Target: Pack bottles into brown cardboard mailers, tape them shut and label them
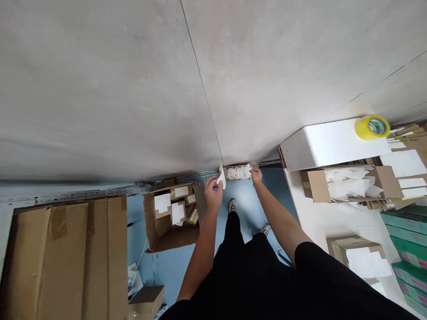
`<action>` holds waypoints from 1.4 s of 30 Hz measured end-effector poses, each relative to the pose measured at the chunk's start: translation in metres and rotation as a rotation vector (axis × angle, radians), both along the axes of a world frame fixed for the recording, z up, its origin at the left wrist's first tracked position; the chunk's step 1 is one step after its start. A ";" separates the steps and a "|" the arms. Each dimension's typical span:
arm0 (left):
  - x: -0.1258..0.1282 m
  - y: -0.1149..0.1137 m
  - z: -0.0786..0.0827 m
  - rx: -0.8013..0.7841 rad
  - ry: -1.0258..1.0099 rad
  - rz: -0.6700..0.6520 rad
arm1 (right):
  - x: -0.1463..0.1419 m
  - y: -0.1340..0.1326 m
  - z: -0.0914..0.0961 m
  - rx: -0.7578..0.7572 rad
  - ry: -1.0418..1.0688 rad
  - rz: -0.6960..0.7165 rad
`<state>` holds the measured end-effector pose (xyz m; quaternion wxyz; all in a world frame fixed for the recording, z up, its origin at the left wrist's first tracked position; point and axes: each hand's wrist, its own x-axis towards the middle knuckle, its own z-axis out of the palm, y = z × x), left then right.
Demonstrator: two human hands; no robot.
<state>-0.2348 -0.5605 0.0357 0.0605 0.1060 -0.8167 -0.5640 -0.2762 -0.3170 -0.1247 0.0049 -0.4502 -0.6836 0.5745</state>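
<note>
My left hand (pixel 214 194) is closed on a white slip of paper (pixel 221 178), which stands up between thumb and fingers. Just right of it, against the wall, is a small narrow cardboard box (pixel 228 178) filled with crumpled white paper (pixel 237 172). My right hand (pixel 256 176) is at the right end of this box, its fingers pinched at the edge of the white paper. The fingertips are small in view, and part of the grip is hidden.
An open carton (pixel 171 246) with small labelled boxes stands on the blue floor at left, beside flattened cardboard (pixel 66 262). At right, a white table (pixel 347 220) bears a paper-filled box (pixel 315 186), green boxes (pixel 408 242) and, on a white ledge, yellow tape (pixel 365 129). A grey wall (pixel 150 89) rises ahead.
</note>
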 end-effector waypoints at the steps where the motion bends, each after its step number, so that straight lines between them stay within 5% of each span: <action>1: 0.000 0.000 -0.001 0.003 -0.010 0.001 | 0.004 0.000 0.002 0.013 -0.003 -0.010; 6: -0.009 0.011 -0.002 0.024 -0.027 -0.026 | 0.023 0.005 0.034 0.005 0.079 -0.020; 11: -0.023 0.042 0.004 0.035 0.041 -0.122 | 0.040 0.018 0.096 -0.030 0.296 -0.002; 18: -0.024 0.114 0.023 0.017 0.160 -0.366 | 0.058 0.027 0.198 -0.251 0.403 0.167; 23: 0.000 0.173 0.043 -0.103 0.318 -0.533 | 0.088 0.061 0.246 -0.198 0.416 0.100; 28: 0.049 0.243 0.068 -0.150 0.408 -0.711 | 0.148 0.111 0.269 -0.171 0.475 -0.087; 35: 0.146 0.346 0.095 -0.050 0.492 -0.997 | 0.249 0.200 0.279 -0.042 0.598 -0.576; 38: 0.176 0.386 0.091 0.086 0.308 -0.973 | 0.299 0.237 0.281 0.008 0.678 -0.690; 42: 0.208 0.440 0.075 0.314 -0.222 -0.981 | 0.366 0.268 0.278 0.003 0.704 -0.814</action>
